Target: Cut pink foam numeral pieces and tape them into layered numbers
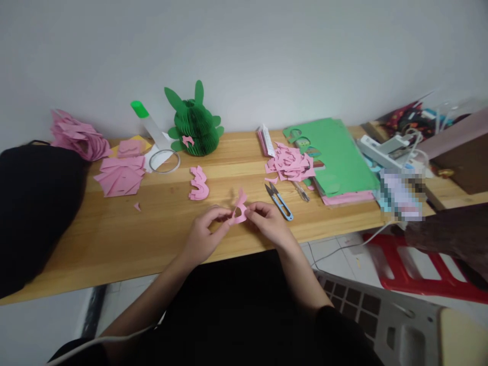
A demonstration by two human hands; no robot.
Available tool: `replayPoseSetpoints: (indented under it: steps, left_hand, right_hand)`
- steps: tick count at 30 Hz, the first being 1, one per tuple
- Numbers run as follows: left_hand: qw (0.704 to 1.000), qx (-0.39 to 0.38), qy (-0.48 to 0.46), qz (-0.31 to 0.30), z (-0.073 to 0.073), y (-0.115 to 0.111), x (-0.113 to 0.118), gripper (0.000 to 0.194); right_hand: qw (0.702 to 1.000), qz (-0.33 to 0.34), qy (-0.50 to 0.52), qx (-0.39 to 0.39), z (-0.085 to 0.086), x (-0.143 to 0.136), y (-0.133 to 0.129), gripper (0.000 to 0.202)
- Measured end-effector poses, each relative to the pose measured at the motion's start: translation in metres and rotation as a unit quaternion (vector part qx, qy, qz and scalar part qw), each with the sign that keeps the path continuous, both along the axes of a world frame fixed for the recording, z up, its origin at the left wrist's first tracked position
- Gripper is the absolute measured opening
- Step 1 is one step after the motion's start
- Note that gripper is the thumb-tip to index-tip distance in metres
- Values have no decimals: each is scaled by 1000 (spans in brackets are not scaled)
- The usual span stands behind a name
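Green paper rabbit (195, 127): honeycomb-folded body with smooth, flat oval ears; the landmark here, standing at the back of the tabletop (152, 234).
Pink cut-out (240, 219): thin, curved paper, nearer the person than the rabbit and slightly to its right; its ends are partly covered by fingers, its full outline hard to make out.
Hands: the left hand (209, 231) and the right hand (269, 223) each pinch the cut-out between thumb and fingers, the remaining fingers curled and partly hidden.
Scalloped pieces (198, 193): wavy-edged pink paper, just in front of the rabbit.
Snips (282, 207): dark blades, blue handle, right of the rabbit and nearer the person.
Pink scraps (292, 162): crumpled, overlapping offcuts right of the rabbit; single shapes cannot be told apart.
Black bag (38, 203): soft, dark, far left of the rabbit, cut off by the view's edge.
Pixelated patch (402, 195): far right of the rabbit, contents unreadable.
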State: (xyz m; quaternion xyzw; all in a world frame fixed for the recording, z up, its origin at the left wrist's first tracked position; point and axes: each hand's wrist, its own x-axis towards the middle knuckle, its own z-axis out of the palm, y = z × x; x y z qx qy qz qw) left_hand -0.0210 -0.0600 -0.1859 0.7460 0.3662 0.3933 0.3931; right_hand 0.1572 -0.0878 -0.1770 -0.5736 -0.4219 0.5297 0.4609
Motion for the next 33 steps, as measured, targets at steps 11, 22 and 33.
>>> replayPoseSetpoints:
  steps: [11,22,33]
  left_hand:
    - [980,133,138,57,0,12,-5,34]
    - [851,409,319,-85,-10,54,-4,31]
    - [863,362,344,-76,-20,52,-8,29]
  right_hand:
    - [968,135,-210,24,14,16,15,13]
    - [921,136,-365,-20,10,15,40,12]
    - [848,181,-497,-2,13,5,26,49]
